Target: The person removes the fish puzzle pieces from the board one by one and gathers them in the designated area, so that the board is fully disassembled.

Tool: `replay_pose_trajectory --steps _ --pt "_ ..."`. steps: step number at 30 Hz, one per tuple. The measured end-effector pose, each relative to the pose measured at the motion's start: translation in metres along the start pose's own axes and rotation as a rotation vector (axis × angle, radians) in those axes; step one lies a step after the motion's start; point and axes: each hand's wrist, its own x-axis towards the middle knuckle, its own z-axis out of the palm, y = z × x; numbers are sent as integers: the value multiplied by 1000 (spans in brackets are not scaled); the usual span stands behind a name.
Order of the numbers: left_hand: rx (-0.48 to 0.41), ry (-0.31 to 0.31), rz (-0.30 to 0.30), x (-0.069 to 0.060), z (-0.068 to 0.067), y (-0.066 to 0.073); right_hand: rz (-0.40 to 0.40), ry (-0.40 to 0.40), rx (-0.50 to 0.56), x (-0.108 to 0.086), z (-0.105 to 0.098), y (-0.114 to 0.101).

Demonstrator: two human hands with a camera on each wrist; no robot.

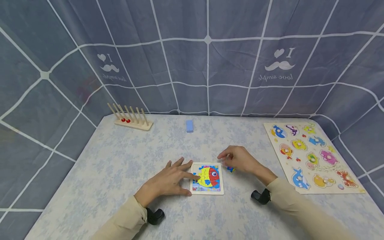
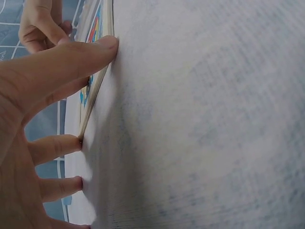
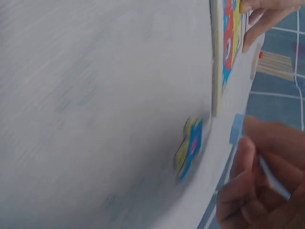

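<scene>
A square fish puzzle point(image 1: 207, 178) in a pale wooden frame lies flat on the table. My left hand point(image 1: 169, 180) rests at its left side with fingers spread; in the left wrist view the thumb point(image 2: 95, 51) touches the frame edge point(image 2: 99, 88). One finger reaches onto the picture. To the right of the frame, a loose blue and yellow piece point(image 3: 193, 145) lies on the table, partly hidden by my right hand point(image 1: 240, 160) in the head view. That hand point(image 3: 257, 202) hovers by the piece, fingers loosely bent, with nothing seen in its grasp.
A large sea-animal peg board point(image 1: 306, 170) lies at the right. At the back left stands a wooden peg rack point(image 1: 135, 125) with red beads, and a light blue block point(image 1: 189, 126) is at the back middle. Grey-blue curtains point(image 1: 186, 63) hang behind the table.
</scene>
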Motion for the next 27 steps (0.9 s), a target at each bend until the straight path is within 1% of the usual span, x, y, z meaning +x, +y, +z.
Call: replay_pose_trajectory --steps 2,5,8,10,13,15,17,21,27 --pt "4 -2 -3 0 0 0 -50 -61 13 4 7 -5" --pt "7 -5 0 -1 1 0 -103 -156 12 10 18 -13" --pt "6 -6 14 -1 1 0 -138 -230 -15 16 27 -20" --pt "4 -1 22 -1 1 -1 -145 -260 -43 19 31 -25" --pt "4 10 29 0 0 -1 -138 -268 -110 23 33 -30" --pt "2 14 29 1 -1 -2 -128 -265 -134 24 34 -33" --pt "4 11 26 1 -1 -1 -119 -262 -140 24 34 -34" --pt "-1 4 19 0 -1 -1 -110 -264 -117 25 34 -34" --pt "-13 6 18 0 0 -1 -89 -264 -140 28 36 -36"
